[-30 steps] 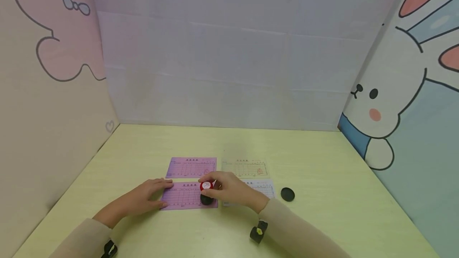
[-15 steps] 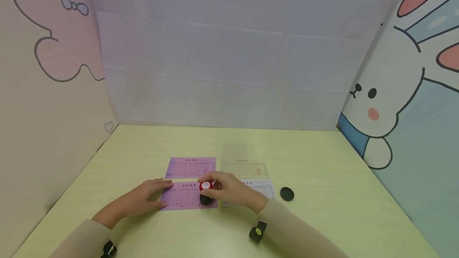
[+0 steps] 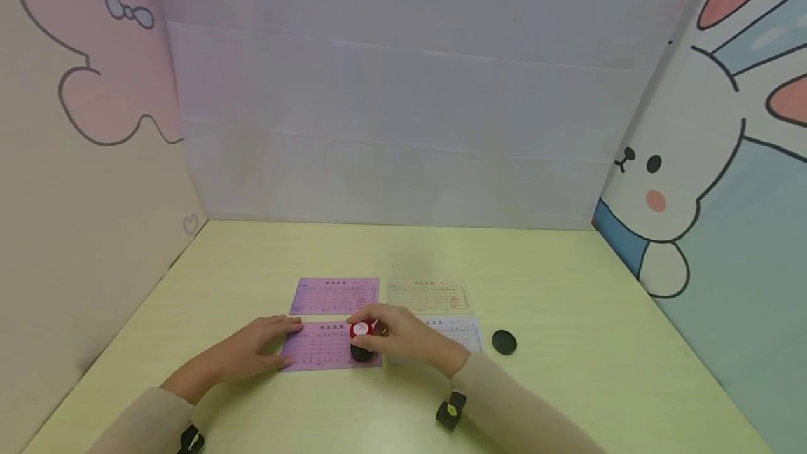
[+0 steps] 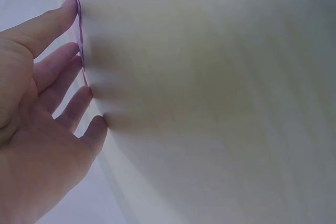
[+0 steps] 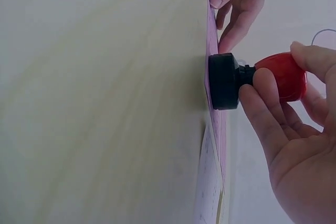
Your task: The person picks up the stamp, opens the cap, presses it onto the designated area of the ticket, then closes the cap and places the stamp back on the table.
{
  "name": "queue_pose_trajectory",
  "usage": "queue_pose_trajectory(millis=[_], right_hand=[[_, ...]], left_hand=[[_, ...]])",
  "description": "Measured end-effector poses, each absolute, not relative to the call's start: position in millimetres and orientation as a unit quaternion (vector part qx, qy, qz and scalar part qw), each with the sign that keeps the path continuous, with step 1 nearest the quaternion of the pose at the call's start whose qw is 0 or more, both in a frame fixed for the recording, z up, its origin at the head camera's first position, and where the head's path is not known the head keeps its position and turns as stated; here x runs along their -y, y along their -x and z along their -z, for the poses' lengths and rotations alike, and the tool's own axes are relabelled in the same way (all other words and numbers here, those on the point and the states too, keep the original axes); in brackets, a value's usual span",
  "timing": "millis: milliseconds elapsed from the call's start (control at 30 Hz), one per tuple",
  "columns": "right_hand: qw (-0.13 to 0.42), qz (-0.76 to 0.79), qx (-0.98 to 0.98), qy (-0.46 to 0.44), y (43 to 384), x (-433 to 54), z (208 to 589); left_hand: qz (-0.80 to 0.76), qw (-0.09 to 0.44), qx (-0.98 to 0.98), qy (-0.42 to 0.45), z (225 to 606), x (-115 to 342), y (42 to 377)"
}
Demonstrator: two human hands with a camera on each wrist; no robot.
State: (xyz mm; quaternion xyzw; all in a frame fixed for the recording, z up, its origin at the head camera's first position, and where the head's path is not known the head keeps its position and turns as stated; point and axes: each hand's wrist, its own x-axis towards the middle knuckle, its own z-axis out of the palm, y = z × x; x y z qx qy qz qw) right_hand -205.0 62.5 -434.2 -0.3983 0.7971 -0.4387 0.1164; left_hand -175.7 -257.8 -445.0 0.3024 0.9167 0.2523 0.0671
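Observation:
My right hand (image 3: 403,333) grips a stamp (image 5: 281,77) by its red knob. The stamp's black round base (image 5: 223,81) stands on the right part of the near pink form (image 3: 315,345), flat against the paper. At that form's left edge rests my left hand (image 3: 249,349), fingers spread and fairly straight, tips touching the paper and table. The left wrist view shows these fingers (image 4: 65,11) along the paper's edge. Part of a white form (image 3: 457,328) lies hidden under my right hand.
Behind lie another pink form (image 3: 334,295) and a pale yellow form (image 3: 429,296), each with a red mark at its lower right. A black round cap (image 3: 504,342) lies on the table (image 3: 542,398) to the right. Walls enclose the table's back and sides.
Both hands and the stamp hold their places on the near pink form. Only a slight shift of the whole head view shows.

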Motion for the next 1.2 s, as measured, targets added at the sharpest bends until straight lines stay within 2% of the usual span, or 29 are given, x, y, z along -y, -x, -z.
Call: queue_pose_trajectory(millis=[300, 633, 1200], right_hand=[[0.118, 0.419, -0.806, 0.400, 200.4, -62.1, 428.5], [0.068, 0.382, -0.813, 0.434, 199.8, -58.9, 429.4], [0.082, 0.402, -0.811, 0.416, 198.9, -59.5, 432.7]], left_hand=[[-0.251, 0.064, -0.915, -0.310, 445.9, 257.6, 176.8], [-0.254, 0.065, -0.916, -0.304, 445.2, 258.0, 177.9], [-0.261, 0.069, -0.914, -0.302, 445.8, 258.8, 176.9]])
